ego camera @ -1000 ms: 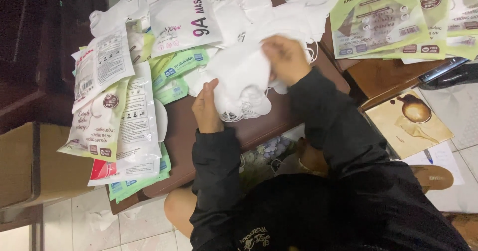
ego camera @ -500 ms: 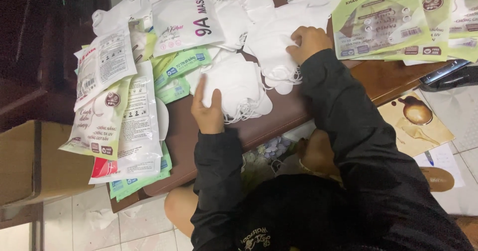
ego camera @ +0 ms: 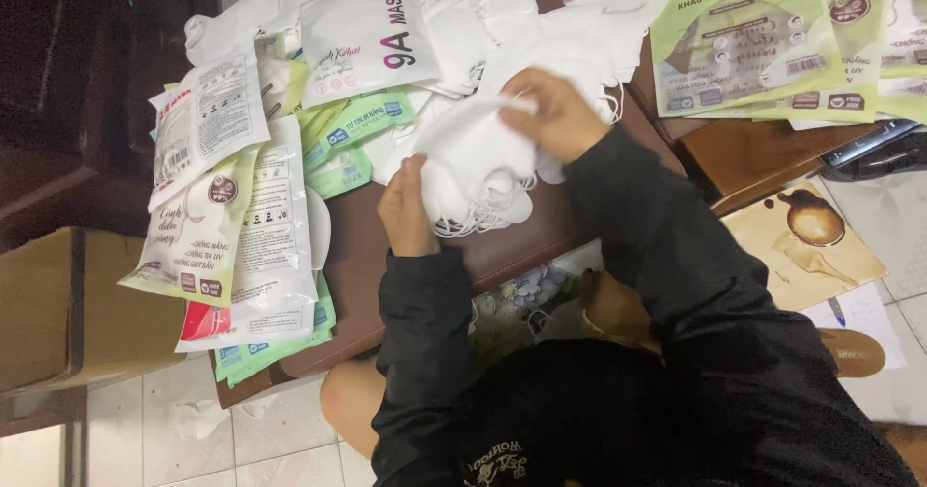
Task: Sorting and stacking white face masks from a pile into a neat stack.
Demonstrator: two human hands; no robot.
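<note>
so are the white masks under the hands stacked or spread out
Stacked: the white masks sit in one nested pile, ear loops bunched along its lower edge, left hand steadying it, right hand gripping the top one.

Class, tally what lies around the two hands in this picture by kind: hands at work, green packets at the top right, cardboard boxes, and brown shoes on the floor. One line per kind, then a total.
Hands on the stack of white masks: 2, left hand and right hand
Green packets, overlapping: at least 2
Cardboard box: 1
Brown shoe: 1
Total: at least 6
</note>
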